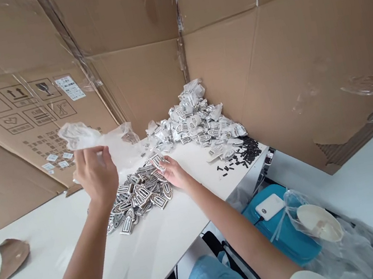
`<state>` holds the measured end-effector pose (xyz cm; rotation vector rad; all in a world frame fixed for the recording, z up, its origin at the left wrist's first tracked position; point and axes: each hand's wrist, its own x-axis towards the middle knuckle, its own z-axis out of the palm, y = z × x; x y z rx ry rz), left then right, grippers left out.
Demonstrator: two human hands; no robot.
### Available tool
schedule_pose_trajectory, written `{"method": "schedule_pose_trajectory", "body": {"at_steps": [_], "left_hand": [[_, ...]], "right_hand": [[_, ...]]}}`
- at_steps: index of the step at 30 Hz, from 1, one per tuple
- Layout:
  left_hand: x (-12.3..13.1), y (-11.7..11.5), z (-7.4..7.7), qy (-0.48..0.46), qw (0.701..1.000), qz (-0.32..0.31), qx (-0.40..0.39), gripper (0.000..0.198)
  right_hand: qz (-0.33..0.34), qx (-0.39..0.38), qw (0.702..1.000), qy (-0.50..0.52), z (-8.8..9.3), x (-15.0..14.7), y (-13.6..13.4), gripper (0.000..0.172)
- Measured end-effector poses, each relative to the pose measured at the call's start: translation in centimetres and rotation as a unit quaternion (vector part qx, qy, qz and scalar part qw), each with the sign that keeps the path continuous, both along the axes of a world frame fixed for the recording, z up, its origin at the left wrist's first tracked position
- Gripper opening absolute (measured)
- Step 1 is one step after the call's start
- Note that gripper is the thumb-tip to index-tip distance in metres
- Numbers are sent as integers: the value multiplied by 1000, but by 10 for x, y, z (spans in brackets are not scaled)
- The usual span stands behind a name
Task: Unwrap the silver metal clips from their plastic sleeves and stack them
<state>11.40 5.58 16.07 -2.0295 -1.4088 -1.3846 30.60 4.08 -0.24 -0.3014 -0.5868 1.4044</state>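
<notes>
Arched piece in right hand

You have a left cardboard wall and a right cardboard wall, which meet at the far corner of the worktop. Near its left-wall edge lies a cardboard scrap. Below the right edge, your blue plastic surface carries a white device and, at its right edge, a pale bowl.

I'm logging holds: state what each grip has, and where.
Right grip: an arched piece, by its right-hand edge. Left grip: a crumpled plastic bag; the hand hides exactly where it is pinched.
</notes>
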Motion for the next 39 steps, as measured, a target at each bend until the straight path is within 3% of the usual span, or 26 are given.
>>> {"method": "schedule_pose_trajectory", "body": {"at_steps": [4, 7, 13, 19, 22, 31, 34, 39], "left_hand": [[9, -16, -28, 77, 996, -40, 18, 35], [19, -18, -49, 110, 991, -79, -7, 27], [35, -17, -72, 57, 992, -96, -67, 16], [43, -20, -74, 86, 969, -195, -127, 27], [44, -16, -73, 74, 958, -229, -156, 24], [49, 7, -73, -11, 945, -297, -139, 18], [51, 11, -69, 3, 939, -300, -169, 20], [54, 14, -65, 22, 938, -287, -195, 17]], "right_hand": [[1, -8, 1000, 26, -3, -1, 3, 36], [5, -6, 999, 38, -5, -1, 5, 35], [28, -12, 999, 27, -3, -8, 3, 38], [-19, -16, 999, 35, 3, -7, 4, 42], [-34, -18, 999, 33, 6, -4, 4, 42], [-29, -37, 998, 33, 13, -2, 0, 29], [-27, -43, 997, 54, 17, 0, -3, 31], [-61, -60, 995, 45, 23, 7, -6, 47]]}}
